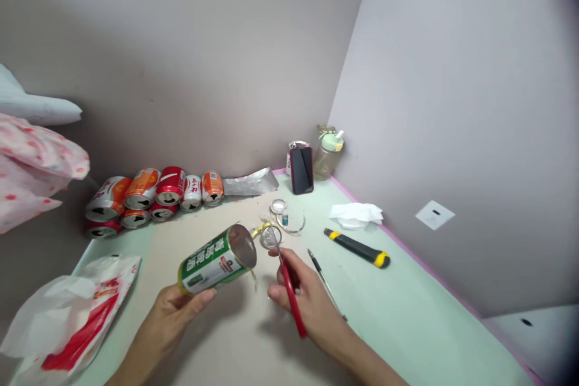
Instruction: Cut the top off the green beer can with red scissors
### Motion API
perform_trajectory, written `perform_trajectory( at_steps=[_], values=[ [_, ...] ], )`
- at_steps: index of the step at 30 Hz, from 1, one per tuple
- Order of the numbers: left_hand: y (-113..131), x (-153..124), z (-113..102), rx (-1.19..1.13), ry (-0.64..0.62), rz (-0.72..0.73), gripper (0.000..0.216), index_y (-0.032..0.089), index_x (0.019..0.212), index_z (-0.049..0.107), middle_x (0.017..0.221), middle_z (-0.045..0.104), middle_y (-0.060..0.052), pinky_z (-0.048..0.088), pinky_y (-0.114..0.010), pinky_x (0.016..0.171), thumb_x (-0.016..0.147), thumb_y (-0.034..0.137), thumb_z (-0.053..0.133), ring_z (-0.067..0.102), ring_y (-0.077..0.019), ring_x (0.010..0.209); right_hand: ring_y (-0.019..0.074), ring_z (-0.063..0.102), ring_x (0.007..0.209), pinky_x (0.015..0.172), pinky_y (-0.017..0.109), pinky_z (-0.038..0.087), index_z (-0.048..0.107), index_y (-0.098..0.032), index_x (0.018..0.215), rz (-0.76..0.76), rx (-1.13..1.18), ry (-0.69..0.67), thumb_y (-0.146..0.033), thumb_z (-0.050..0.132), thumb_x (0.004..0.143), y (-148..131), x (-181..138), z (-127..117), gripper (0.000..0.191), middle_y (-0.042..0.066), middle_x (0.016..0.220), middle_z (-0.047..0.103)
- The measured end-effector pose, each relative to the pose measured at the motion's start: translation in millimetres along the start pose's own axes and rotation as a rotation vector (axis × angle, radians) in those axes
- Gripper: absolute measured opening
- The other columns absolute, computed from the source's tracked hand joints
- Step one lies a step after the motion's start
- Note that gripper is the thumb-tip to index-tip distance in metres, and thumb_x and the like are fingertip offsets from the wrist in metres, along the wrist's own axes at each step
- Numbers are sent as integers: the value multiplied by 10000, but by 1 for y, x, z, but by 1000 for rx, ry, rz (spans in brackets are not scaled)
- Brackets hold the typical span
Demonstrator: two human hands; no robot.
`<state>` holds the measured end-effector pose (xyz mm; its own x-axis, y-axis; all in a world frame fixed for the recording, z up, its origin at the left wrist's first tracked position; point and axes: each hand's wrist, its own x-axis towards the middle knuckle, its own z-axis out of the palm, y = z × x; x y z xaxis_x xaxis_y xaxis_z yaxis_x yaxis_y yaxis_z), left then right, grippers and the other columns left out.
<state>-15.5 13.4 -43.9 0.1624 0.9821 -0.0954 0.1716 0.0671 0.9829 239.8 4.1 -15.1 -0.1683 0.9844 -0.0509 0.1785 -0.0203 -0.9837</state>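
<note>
My left hand [174, 307] is wrapped round the lower end of a green and white beer can [210, 262]. The can is tilted, its cut-open end facing right, and a thin metal shred hangs from the rim. In my right hand [303, 292] is a pair of scissors with red handles [293, 298], the blades pointing away from me, a little right of the can and apart from it. Beyond the blades lie a round can lid [270, 237] and curled metal strips [296, 229].
Several drink cans [170, 187] lie stacked at the back left, beside a flattened metal sheet [251, 183]. A phone [302, 170] leans near a bottle [329, 157]. On the right are a utility knife [357, 247], a pen [325, 280] and tissue [356, 215]; a plastic bag [85, 313] lies left.
</note>
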Motion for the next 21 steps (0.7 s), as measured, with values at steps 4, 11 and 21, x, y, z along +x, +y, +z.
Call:
perform_trajectory(
  at_steps=[4,11,21],
  values=[
    [4,-3,1,75,87,14,502,194,1127,783,1131,783,-109,521,-379,1004,815,575,688,698,-318,1090,175,506,787,744,294,426,556,-210,1281,-79,-212,-59,-469,719,819,1,-4,2,553,12,933,550],
    [6,-8,9,83,121,98,410,206,1010,824,1024,813,-98,604,-328,865,769,528,747,760,-303,962,160,503,739,714,268,427,604,-231,1241,-137,-341,-26,-428,736,830,4,-3,8,475,3,912,570],
    [6,-7,10,83,95,61,423,206,1018,823,1054,807,-94,593,-354,896,778,544,736,752,-311,979,133,375,632,601,220,356,673,-221,1012,-73,-402,-7,-406,699,846,-7,-5,4,250,-51,693,485]
  ],
)
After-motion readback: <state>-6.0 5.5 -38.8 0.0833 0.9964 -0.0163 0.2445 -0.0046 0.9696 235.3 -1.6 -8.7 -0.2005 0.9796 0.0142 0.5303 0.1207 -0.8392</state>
